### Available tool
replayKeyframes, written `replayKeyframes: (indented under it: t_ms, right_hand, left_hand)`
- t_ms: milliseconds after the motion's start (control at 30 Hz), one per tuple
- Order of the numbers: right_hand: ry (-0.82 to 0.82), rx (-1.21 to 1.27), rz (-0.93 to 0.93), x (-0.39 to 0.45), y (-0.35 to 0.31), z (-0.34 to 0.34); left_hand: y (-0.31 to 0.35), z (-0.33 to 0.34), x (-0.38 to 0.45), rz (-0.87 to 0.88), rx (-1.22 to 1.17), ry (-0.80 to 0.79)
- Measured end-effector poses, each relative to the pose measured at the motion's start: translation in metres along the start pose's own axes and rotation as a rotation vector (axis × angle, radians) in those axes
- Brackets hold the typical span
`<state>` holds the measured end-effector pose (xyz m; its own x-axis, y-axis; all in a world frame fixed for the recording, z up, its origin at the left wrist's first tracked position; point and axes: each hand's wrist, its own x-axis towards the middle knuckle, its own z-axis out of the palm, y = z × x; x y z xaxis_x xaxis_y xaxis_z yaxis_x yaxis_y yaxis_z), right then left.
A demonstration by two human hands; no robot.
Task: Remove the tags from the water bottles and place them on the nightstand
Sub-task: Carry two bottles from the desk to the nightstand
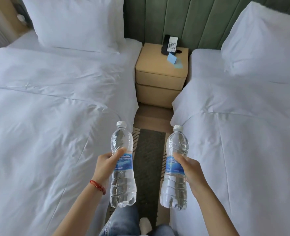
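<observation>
Person is standing between two beds, left hand [105, 165] gripping left bottle [122, 167] and right hand [191, 169] gripping right bottle [175, 169] at the labels, both upright in mid-air, well short of the nightstand [154, 65] holding a phone [170, 45].

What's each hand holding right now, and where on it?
Left hand grips one water bottle around its blue label, mid-body. Right hand grips the other bottle likewise at the label.
</observation>
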<state>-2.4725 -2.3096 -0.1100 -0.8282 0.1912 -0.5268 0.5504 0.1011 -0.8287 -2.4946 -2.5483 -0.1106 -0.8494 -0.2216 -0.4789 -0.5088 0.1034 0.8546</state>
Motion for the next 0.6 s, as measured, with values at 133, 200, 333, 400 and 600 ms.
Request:
replayKeyframes:
  t_ms: [133,200,333,400,600]
  right_hand:
    - [0.008,0.014,-0.014,0.058,-0.034,0.007]
    - [0.023,0.038,-0.03,0.089,-0.052,0.013]
    - [0.05,0.069,-0.015,0.156,-0.097,0.025]
    - [0.072,0.052,-0.017,0.188,-0.121,0.03]
    - [0.123,0.076,-0.054,0.27,-0.186,0.036]
  left_hand:
    - [0.031,0.014,0.064,0.018,-0.019,-0.03]
    - [0.048,0.023,0.1,0.023,-0.011,-0.061]
    - [0.092,0.041,0.175,0.059,-0.011,-0.094]
    - [0.115,0.049,0.21,0.063,-0.008,-0.103]
    - [0.182,0.066,0.304,0.133,0.015,-0.183]
